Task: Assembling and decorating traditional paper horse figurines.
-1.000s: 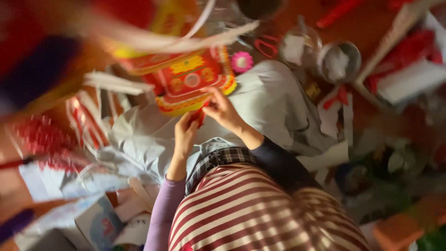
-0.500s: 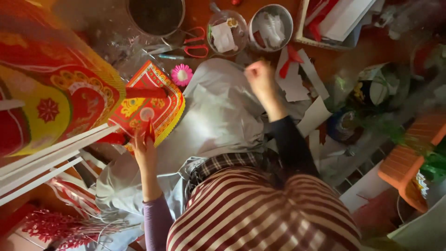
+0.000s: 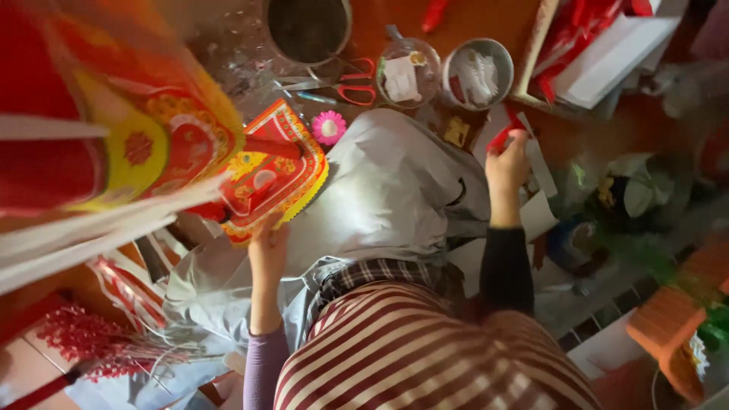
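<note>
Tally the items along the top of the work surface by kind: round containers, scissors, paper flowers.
Round containers: 3 - dark pot, clear lidded tub, metal bowl
Scissors: 1 - red-handled scissors
Paper flowers: 1 - pink flower
Total: 5
</note>
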